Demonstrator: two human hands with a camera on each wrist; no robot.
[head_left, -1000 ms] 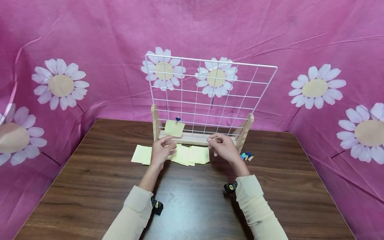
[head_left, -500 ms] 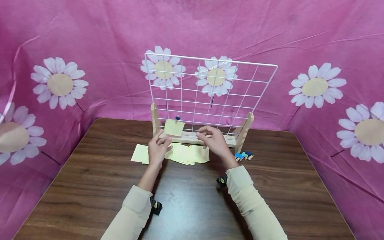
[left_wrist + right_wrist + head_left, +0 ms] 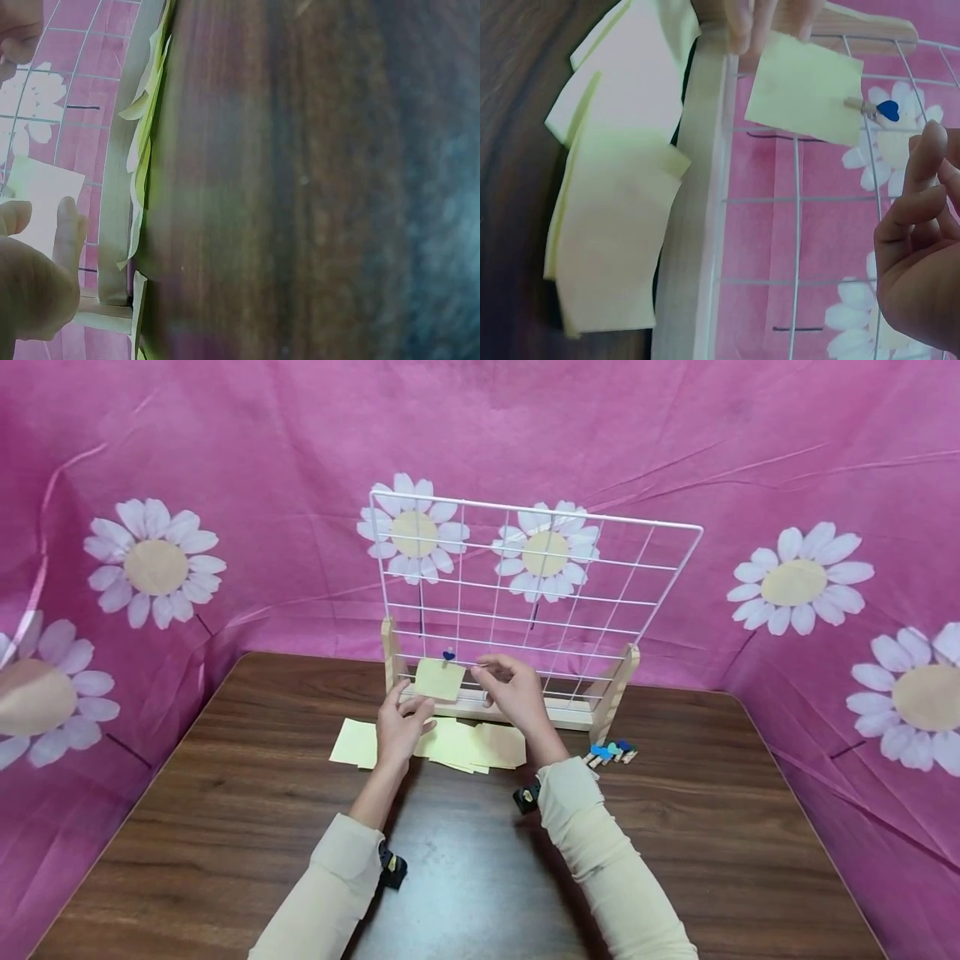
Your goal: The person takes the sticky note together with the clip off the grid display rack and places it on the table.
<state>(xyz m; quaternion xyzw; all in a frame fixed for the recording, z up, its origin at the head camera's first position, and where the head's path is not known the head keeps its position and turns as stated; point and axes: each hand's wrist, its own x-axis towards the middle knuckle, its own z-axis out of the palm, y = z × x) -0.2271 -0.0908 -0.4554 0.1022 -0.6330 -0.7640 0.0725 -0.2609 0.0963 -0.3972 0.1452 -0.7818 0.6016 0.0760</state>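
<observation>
A yellow paper note (image 3: 440, 680) hangs low on the left of a white wire grid (image 3: 537, 512). A small wooden clothespin with a blue heart (image 3: 888, 111) clips it by its top edge. My left hand (image 3: 399, 731) is at the note's lower left corner, fingers loosely extended; in the left wrist view its fingers (image 3: 67, 225) overlap the note, and whether they touch it I cannot tell. Right of the note my right hand (image 3: 517, 693) is raised in front of the grid, fingers loosely bent, with nothing visible between them.
Several yellow notes (image 3: 461, 743) lie overlapping on the brown table (image 3: 465, 860) before the grid's wooden base (image 3: 566, 717). A cluster of heart clothespins (image 3: 611, 752) lies to the right. Pink cloth with daisies (image 3: 300, 460) surrounds the table.
My right hand has moved left and up, from near the base's right part toward the clipped note. The left hand has risen slightly to the note's lower corner.
</observation>
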